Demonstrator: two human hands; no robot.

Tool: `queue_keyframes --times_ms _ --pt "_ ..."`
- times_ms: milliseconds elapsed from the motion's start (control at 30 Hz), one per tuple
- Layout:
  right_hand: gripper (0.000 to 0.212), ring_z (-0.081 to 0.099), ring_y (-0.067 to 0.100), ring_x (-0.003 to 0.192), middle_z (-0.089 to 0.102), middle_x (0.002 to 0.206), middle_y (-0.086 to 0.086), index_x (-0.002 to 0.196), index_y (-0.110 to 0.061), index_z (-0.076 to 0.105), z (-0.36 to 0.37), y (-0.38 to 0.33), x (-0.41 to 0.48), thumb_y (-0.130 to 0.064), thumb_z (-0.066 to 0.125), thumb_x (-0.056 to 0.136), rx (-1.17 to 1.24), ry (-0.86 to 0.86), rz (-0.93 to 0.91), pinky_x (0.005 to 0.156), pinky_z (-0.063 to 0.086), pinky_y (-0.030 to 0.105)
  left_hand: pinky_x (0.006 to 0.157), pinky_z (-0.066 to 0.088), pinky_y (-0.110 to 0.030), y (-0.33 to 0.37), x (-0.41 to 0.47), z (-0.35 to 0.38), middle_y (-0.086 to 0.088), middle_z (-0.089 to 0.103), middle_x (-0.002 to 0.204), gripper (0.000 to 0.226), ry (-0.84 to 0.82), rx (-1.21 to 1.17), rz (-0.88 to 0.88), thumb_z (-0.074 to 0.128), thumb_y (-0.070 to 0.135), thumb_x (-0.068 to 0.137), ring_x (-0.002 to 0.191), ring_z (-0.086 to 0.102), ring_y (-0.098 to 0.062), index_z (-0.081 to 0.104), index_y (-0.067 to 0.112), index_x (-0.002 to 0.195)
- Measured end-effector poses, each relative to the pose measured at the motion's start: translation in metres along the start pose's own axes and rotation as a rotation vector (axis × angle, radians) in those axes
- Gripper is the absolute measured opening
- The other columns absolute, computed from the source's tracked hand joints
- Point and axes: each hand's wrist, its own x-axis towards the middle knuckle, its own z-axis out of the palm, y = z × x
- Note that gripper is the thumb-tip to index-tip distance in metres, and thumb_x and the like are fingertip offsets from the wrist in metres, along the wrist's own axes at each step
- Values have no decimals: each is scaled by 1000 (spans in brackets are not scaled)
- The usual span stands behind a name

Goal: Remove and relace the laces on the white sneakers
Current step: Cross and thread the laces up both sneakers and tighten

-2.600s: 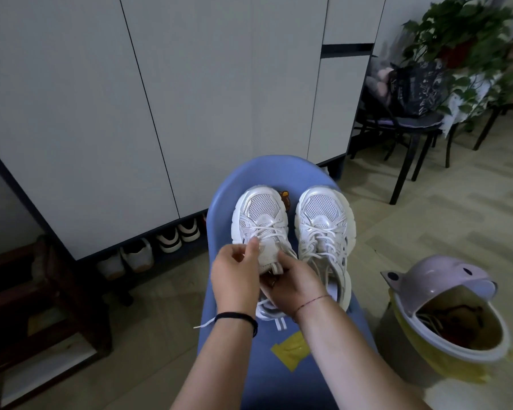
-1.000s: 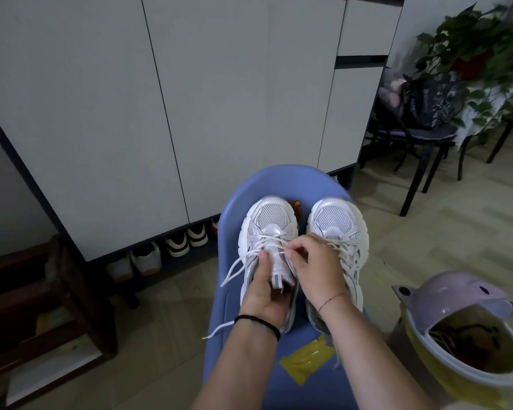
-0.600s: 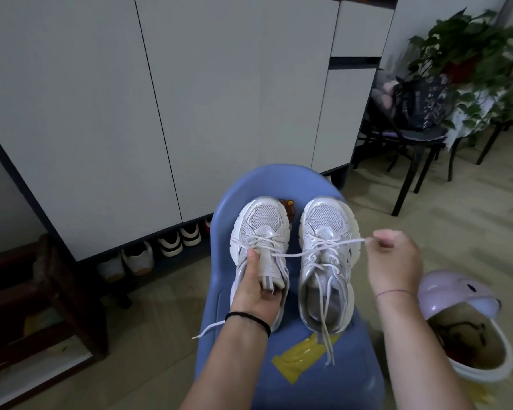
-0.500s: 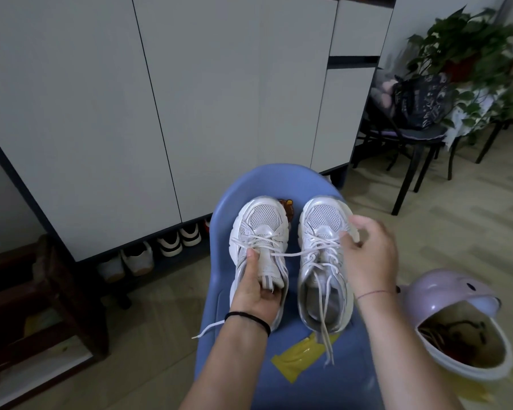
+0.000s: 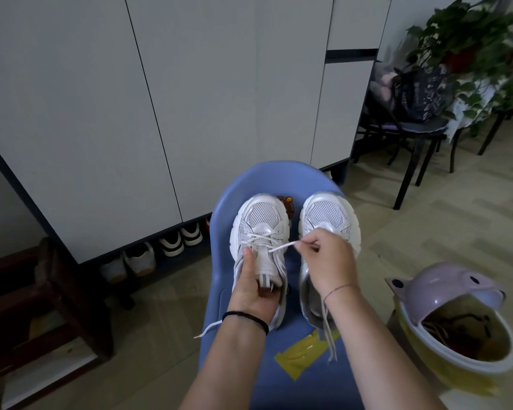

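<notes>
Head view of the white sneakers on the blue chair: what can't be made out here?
All in the head view:
Left white mesh sneaker: heel hidden under the left hand gripping it.
Right white mesh sneaker: tongue and lacing hidden behind the right hand.
Thin white lace pinched by the right hand: its eyelet too small to tell.
Lilac-lidded yellow bin: contents too dark.

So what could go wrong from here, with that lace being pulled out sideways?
Two things, probably. The right hand pinches the lace and draws it across, while only the left hand steadies the sneaker. A hard tug might slide it toward the edge of the blue chair. Also, the loose lace ends of the other sneaker trail beside the right forearm, which could snag them and drag that shoe.
</notes>
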Motion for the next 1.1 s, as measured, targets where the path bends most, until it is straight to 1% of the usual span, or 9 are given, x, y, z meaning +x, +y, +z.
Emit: queue_keyframes --times_ms 167,333,433,567,667,767,900,1000,1100 --pt "16 60 26 72 68 74 6 72 -12 64 -28 17 11 -17 68 86 21 295 117 60 37 27 62 57 -31 1 -2 2 -8 73 77 30 68 55 18 59 41 92 79 66 -22 67 11 95" --pt "16 60 26 74 65 74 5 72 -18 61 -36 26 11 -15 65 87 76 366 196 62 36 26 67 57 -32 3 -7 5 -9 73 75 33 63 40 -1 59 41 92 81 65 -22 66 10 96" --pt "9 61 26 87 68 94 8 86 -13 70 -33 26 13 -10 62 88 39 241 157 69 37 25 73 54 -35 4 -9 6 -10 73 79 34 75 52 8 59 41 92 82 64 -23 66 9 97" --pt "29 54 23 109 54 122 7 116 -13 64 -29 15 6 -10 63 88 17 122 77 81 32 17 69 50 -37 8 -12 8 -12 72 81 36 96 72 -10 60 43 91 83 64 -25 66 8 100" --pt "15 62 16 85 65 102 2 101 -14 68 -22 4 -3 -9 63 88 124 1 17 76 45 21 69 50 -38 10 -14 8 -13 72 86 40 91 105 -25 58 44 92 84 64 -25 64 7 107" --pt "12 66 10 61 67 81 2 90 -14 68 -10 -3 -15 -6 58 91 223 -316 61 66 59 27 70 51 -36 10 -20 7 -15 72 84 52 91 282 -75 52 52 93 82 64 -26 64 3 109" --pt "21 71 16 68 68 77 0 84 -21 66 0 1 -15 -3 58 89 185 -380 50 75 59 42 53 55 -28 8 -25 4 -10 71 73 50 160 554 -62 51 56 92 64 67 -21 62 10 107" --pt "25 71 20 68 67 76 0 80 -23 65 -1 3 -12 0 57 88 202 -379 75 75 59 45 60 53 -29 10 -25 0 -9 73 73 57 130 649 -139 53 58 90 70 68 -20 65 5 107" --pt "15 70 20 75 67 81 -3 84 -21 66 0 4 -12 -6 62 87 187 -361 64 80 58 40 56 52 -22 12 -29 -2 -4 70 68 35 58 737 -206 59 40 93 58 66 -13 69 6 89"
